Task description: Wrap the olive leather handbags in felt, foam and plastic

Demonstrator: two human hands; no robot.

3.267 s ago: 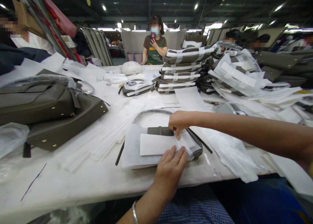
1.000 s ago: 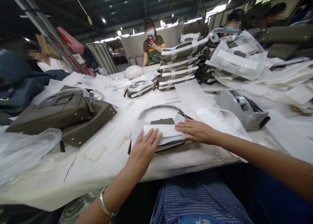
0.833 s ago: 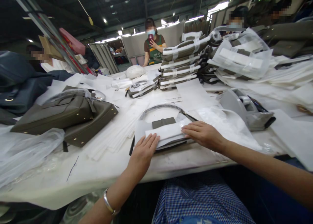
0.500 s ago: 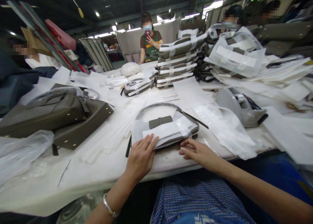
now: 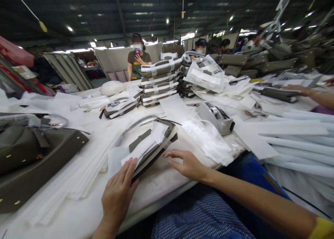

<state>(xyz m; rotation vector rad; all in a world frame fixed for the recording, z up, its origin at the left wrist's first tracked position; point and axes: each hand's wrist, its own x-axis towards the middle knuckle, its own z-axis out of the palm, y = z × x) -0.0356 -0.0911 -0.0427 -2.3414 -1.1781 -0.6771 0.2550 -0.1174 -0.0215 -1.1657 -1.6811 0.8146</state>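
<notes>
In front of me an olive-brown handbag (image 5: pixel 140 140) lies tilted, its near left end toward my body. White foam sheet and clear tape cover part of it, and its wrapped handle arches to the far left. My left hand (image 5: pixel 118 188) grips the bag's near end, fingers on top and thumb below. My right hand (image 5: pixel 186 164) hovers just right of the bag, fingers apart and holding nothing. Beyond that hand lie thin white plastic bags (image 5: pixel 206 138) and a grey tape dispenser (image 5: pixel 215 117).
Two larger olive bags (image 5: pixel 57 155) lie at left beside white foam strips (image 5: pixel 86 166). Wrapped handbags stand in a stack (image 5: pixel 159 82) at the back. Foam sheets (image 5: pixel 297 127) pile at right. A person (image 5: pixel 139 60) stands opposite; another's hand (image 5: pixel 297 89) reaches in at far right.
The handbag has turned, its right end swinging away and its left end coming nearer. My left hand now grips its end; my right hand has come off its side. The view has shifted right.
</notes>
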